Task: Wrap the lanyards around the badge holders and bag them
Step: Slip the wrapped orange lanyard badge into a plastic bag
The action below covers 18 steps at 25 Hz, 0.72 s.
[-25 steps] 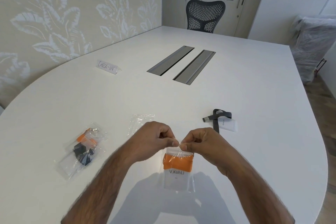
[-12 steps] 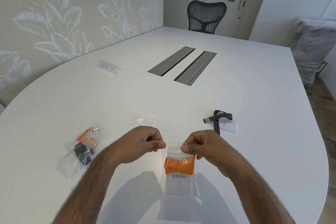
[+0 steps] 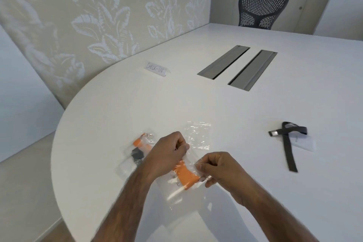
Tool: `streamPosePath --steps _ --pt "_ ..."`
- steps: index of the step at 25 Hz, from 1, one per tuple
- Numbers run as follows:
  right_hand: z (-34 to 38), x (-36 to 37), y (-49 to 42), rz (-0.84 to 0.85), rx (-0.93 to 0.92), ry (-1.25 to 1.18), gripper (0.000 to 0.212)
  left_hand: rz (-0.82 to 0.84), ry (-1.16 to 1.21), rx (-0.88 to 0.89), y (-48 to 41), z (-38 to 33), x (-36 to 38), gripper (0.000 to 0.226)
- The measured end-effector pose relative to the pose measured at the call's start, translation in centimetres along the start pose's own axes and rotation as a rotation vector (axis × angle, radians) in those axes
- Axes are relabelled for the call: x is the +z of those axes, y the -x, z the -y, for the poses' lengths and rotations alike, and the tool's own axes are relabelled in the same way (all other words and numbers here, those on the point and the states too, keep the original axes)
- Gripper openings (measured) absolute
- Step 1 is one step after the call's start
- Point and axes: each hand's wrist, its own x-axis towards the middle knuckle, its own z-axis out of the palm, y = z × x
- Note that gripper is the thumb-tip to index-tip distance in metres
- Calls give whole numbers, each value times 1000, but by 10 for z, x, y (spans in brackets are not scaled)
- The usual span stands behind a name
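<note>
Blur smears bagged orange badge (image 3: 185,177); left hand (image 3: 167,153) hides earlier bags (image 3: 137,149).

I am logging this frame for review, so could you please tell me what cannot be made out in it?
- Head view: name on the orange-wrapped badge in the clear plastic bag, lost to motion blur.
- Whether that bag's seal is closed: left hand and right hand cover its edges.
- Filled clear bags on the white table at left: partly behind the left hand.
- Print on the grey-lanyard badge: too small.

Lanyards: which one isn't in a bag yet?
The dark grey lanyard on the right, lying loose over its badge holder. The orange lanyard is inside the bag held by both hands.
</note>
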Motion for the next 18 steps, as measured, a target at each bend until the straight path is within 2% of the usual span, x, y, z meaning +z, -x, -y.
streamPosePath --steps 3,7,14,18 --pt "3 34 -24 -34 50 0 12 -81 -225 -40 -3 23 -12 16" --pt "1 56 -47 -99 140 146 12 -94 -537 -24 -8 44 -11 16" --pt "-5 74 -58 -201 159 392 19 -21 -664 -7 -18 60 0 19" --pt "-5 70 -53 -262 123 440 31 -85 -616 9 -24 58 10 27"
